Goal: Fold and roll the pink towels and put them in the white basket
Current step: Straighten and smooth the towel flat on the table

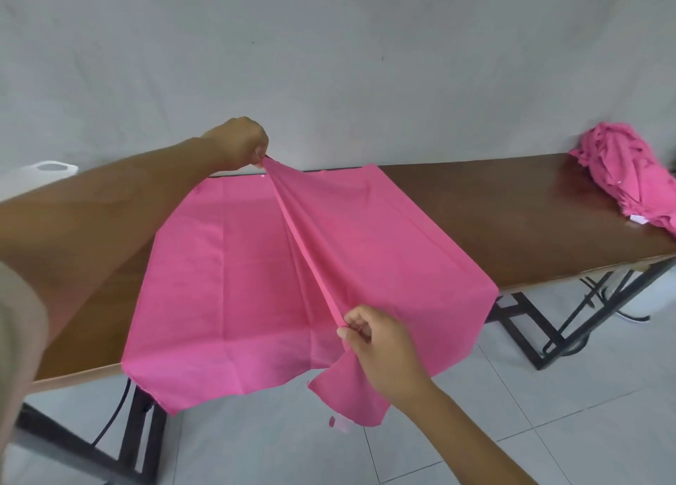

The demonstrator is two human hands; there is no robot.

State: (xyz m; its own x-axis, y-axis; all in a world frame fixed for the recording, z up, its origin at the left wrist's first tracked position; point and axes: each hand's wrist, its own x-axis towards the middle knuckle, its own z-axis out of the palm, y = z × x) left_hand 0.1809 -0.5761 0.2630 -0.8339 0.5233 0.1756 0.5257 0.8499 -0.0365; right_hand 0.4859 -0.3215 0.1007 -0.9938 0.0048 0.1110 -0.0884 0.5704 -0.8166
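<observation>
A large pink towel [226, 276] lies spread across the brown table [494, 214], its near edge hanging over the front. My left hand [239, 142] pinches the towel's far edge at the back of the table. My right hand [376, 342] pinches the near edge, and a taut raised ridge of cloth runs between the two hands. A heap of more pink towels [629, 173] sits at the table's far right end. The rim of the white basket [53, 168] shows at the far left, behind my left arm.
A grey wall stands right behind the table. Black metal table legs [541, 323] and a black cable [113, 422] are below, over a white tiled floor. A small white tag [342, 426] hangs at the towel's lower corner.
</observation>
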